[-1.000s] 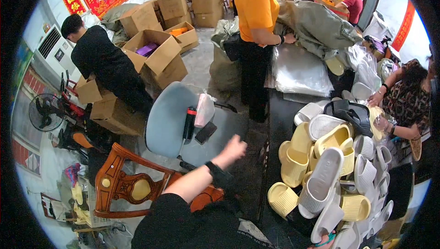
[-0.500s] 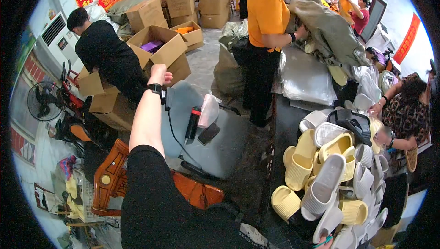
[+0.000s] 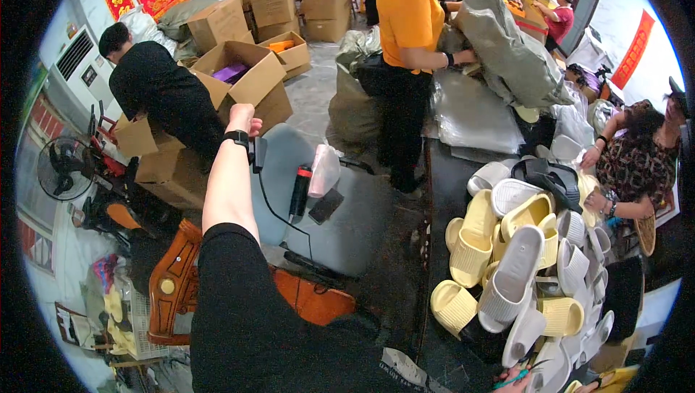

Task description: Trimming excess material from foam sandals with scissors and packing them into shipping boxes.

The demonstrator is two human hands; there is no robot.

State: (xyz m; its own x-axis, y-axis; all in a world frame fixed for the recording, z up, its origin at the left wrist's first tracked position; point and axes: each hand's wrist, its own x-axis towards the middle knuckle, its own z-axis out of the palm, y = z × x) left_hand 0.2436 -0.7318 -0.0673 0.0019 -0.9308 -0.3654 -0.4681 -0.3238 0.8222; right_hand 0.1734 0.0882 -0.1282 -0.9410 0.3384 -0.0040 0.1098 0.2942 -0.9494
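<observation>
Above the grey chair seat [image 3: 340,212], the left hand [image 3: 242,116] is reaching outward, its grip curling loosely and grasping nothing visible. Nearest it, a black handheld scanner [image 3: 300,192] with a red band is lying on the seat beside a pale plastic bag [image 3: 323,170], long axis pointing away from the person. At the lower edge, the right hand [image 3: 517,381] is barely showing; its grip cannot be told.

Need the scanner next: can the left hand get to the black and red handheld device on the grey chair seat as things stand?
Probably yes. The left hand is raised beyond the grey chair, and the handheld device lies uncovered on the seat beside a pink pouch, nothing between.
</observation>
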